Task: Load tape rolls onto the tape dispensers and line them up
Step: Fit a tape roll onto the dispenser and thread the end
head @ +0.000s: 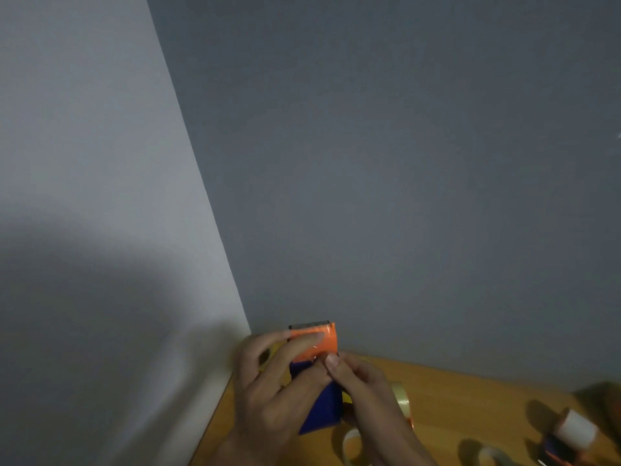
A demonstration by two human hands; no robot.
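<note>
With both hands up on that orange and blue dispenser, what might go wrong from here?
1. The serrated blade sits just above the left hand's fingers on the dispenser; a slip might nick them.
2. The right hand seems to pinch clear tape at the orange part; it may stick to the fingers or go on crooked.
3. Loose rolls lie on the table under the hands and could get knocked.
</note>
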